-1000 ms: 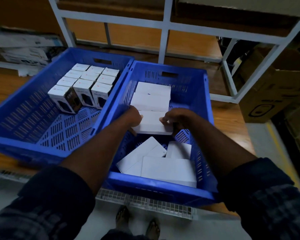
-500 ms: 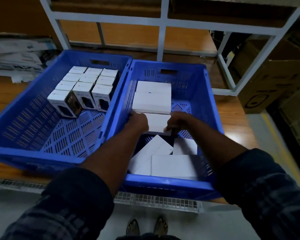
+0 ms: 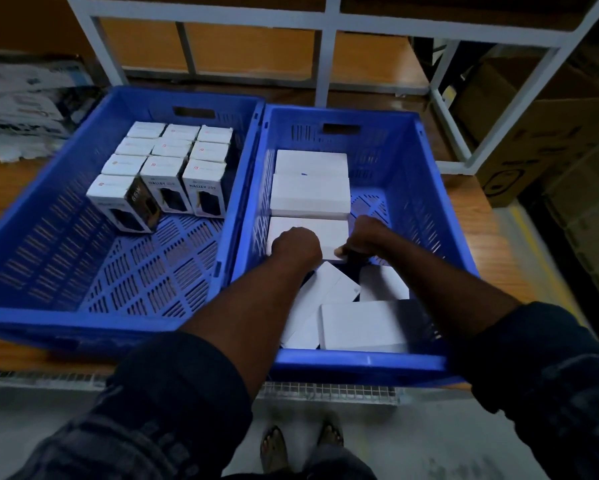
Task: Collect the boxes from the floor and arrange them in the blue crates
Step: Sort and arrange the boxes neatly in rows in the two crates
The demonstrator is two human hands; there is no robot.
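My left hand [image 3: 296, 245] and right hand [image 3: 364, 237] curl around the ends of a flat white box [image 3: 329, 233]. It sits inside the right blue crate [image 3: 360, 362], at 6 o'clock from two more white boxes [image 3: 310, 188].

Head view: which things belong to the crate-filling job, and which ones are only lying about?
Job: left blue crate, right blue crate, printed boxes, loose white boxes, flat white box gripped by left hand and right hand.
Lying about: stack of papers, cardboard cartons, white rack.
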